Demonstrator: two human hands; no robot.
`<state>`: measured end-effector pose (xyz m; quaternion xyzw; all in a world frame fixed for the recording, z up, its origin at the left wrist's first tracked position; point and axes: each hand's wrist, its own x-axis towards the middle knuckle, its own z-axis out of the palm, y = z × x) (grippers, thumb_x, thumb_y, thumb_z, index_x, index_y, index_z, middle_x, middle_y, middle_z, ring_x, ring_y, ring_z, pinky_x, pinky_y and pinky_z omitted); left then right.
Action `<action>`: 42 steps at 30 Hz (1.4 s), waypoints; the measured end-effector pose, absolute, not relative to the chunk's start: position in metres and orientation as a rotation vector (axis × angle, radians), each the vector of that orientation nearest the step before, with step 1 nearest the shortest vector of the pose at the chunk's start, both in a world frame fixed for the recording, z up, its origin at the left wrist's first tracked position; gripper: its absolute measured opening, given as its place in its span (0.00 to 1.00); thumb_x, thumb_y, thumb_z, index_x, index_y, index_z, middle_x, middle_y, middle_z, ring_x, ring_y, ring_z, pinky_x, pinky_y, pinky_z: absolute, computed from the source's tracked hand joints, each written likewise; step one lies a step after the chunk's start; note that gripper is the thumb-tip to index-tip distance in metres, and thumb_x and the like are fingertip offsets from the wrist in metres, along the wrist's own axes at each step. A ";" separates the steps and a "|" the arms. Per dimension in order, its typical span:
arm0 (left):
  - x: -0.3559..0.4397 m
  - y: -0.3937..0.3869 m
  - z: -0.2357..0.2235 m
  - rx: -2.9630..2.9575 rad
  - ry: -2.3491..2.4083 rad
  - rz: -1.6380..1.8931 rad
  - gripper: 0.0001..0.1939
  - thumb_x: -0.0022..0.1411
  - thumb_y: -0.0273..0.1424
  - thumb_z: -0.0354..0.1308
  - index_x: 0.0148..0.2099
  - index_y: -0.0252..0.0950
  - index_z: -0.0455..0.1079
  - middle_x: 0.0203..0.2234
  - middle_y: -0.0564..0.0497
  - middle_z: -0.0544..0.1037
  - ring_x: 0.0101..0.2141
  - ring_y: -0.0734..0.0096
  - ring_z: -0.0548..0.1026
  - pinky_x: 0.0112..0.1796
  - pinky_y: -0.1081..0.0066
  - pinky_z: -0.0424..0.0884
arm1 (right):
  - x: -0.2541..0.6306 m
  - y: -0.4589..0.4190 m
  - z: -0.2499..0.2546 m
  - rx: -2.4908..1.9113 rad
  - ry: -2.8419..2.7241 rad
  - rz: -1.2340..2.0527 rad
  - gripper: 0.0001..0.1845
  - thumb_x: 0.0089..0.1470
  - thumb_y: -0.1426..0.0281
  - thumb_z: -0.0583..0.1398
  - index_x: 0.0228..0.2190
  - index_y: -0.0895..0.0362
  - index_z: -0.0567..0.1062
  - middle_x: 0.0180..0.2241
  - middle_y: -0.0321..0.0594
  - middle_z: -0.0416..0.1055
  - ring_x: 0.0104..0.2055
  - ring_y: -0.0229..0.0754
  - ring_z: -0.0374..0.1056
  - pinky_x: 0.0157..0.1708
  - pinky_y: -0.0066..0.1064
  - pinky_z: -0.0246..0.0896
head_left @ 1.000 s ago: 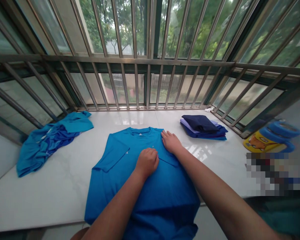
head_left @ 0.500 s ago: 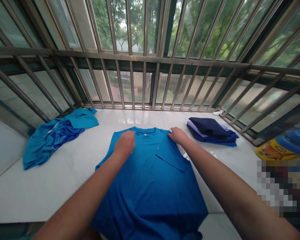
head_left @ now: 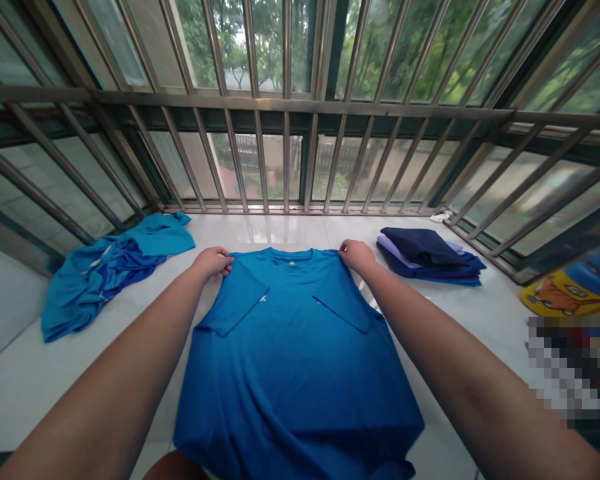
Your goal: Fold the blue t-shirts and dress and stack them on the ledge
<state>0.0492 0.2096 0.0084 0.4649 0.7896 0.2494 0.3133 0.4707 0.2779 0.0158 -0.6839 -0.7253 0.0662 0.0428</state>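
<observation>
A blue T-shirt (head_left: 295, 360) lies spread on the white sill with its collar toward the window. Both of its sleeves are turned inward over the front, and its lower end hangs over the near edge. My left hand (head_left: 214, 262) pinches the shirt's left shoulder corner, fingers closed. At the opposite shoulder, my right hand (head_left: 355, 255) is closed on the fabric, thumb against fingertips. The shirt looks fairly taut between the two hands, with soft creases lower down.
A crumpled heap of blue clothes (head_left: 115, 270) lies at the left. On the right sits a stack of folded dark and lilac clothes (head_left: 430, 257). A yellow and blue container (head_left: 570, 290) stands at the far right. Metal window bars (head_left: 300, 103) enclose the sill.
My left hand has moved outward from beside the collar to the left shoulder corner, and the left sleeve now lies folded across the front. My right hand stays at its shoulder.
</observation>
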 end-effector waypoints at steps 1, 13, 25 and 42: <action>0.051 0.205 0.012 1.204 2.042 0.715 0.18 0.57 0.39 0.73 0.38 0.39 0.67 0.24 0.51 0.82 0.28 0.62 0.83 0.28 0.72 0.73 | 0.473 0.272 0.021 -2.064 -2.200 0.186 0.13 0.68 0.65 0.62 0.49 0.56 0.83 0.48 0.50 0.83 0.50 0.51 0.77 0.45 0.33 0.64; 0.007 0.008 -0.038 2.015 1.840 0.755 0.17 0.66 0.51 0.58 0.42 0.47 0.81 0.48 0.47 0.86 0.47 0.50 0.84 0.50 0.53 0.82 | 0.575 0.071 -0.009 -1.555 -2.474 0.115 0.15 0.70 0.67 0.55 0.46 0.49 0.83 0.47 0.45 0.82 0.49 0.52 0.76 0.49 0.40 0.69; 0.081 0.028 -0.062 2.347 1.971 0.437 0.33 0.77 0.46 0.45 0.74 0.33 0.65 0.73 0.36 0.66 0.72 0.45 0.65 0.70 0.41 0.63 | 0.511 0.077 -0.037 -1.522 -2.586 0.110 0.35 0.74 0.54 0.52 0.75 0.53 0.59 0.77 0.49 0.52 0.79 0.59 0.47 0.74 0.64 0.47; 0.066 0.171 -0.055 2.313 1.990 0.102 0.37 0.79 0.45 0.38 0.81 0.31 0.50 0.79 0.38 0.50 0.78 0.52 0.50 0.74 0.47 0.49 | 0.475 0.212 -0.039 -1.618 -2.536 0.244 0.32 0.79 0.58 0.47 0.76 0.57 0.57 0.79 0.50 0.47 0.80 0.58 0.42 0.75 0.58 0.38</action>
